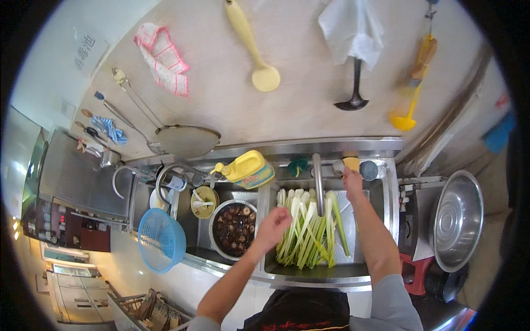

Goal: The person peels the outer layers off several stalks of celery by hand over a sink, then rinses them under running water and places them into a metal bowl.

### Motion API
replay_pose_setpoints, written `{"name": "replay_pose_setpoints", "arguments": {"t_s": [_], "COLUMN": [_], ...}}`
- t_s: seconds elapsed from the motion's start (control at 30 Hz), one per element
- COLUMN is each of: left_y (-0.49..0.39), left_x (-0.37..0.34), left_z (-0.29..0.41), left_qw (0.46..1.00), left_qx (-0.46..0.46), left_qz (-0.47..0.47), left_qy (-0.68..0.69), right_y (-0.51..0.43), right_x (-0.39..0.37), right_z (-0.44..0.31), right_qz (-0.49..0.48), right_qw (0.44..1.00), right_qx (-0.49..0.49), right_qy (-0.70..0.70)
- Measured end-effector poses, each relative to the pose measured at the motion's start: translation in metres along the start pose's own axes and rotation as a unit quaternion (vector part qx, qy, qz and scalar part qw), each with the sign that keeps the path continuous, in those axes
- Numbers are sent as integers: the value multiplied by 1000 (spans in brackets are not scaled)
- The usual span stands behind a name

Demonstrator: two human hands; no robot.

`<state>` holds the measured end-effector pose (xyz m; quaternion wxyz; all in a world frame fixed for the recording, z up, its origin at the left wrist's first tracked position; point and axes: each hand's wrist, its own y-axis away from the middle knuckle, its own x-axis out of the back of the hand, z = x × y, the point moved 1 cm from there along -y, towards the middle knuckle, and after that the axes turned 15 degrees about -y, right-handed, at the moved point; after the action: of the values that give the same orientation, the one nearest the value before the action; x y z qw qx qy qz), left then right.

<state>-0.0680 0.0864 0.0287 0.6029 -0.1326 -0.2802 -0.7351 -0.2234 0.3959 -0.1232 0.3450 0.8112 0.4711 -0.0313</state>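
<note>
My right hand (353, 185) reaches to the back rim of the right sink basin (364, 271), its fingers around a small yellow object (351, 163) whose kind is unclear. Over the left edge of the same basin hangs my left hand (276, 224); it is blurred, with curled fingers and nothing visible in them. Long pale-green celery stalks (306, 238) lie in the basin below, roughly side by side, under a metal faucet (318, 186). To the left, a round metal bowl (212, 236) holds mushrooms (234, 227) in dark liquid.
A yellow pump bottle (250, 169) and a green scouring pad (297, 167) sit behind the basins. Stacked dishes (203, 213) and a blue plastic colander (159, 244) are at left. A large metal basin (457, 221) stands right. A black ladle (354, 101) and wire strainer (188, 140) hang on the wall.
</note>
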Motion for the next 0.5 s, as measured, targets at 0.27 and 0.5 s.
{"name": "replay_pose_setpoints", "arguments": {"t_s": [0.27,0.5], "left_y": [-94,-103], "left_x": [88,76], "left_z": [186,194], "left_qw": [955,961], "left_qx": [-173,-137], "left_qz": [231,177], "left_qy": [73,163], "right_y": [-14,22], "right_x": [-2,6], "right_z": [11,-6], "right_qz": [54,-55], "right_qw": [980,996], "right_qx": [105,45], "right_qy": [163,54]}}
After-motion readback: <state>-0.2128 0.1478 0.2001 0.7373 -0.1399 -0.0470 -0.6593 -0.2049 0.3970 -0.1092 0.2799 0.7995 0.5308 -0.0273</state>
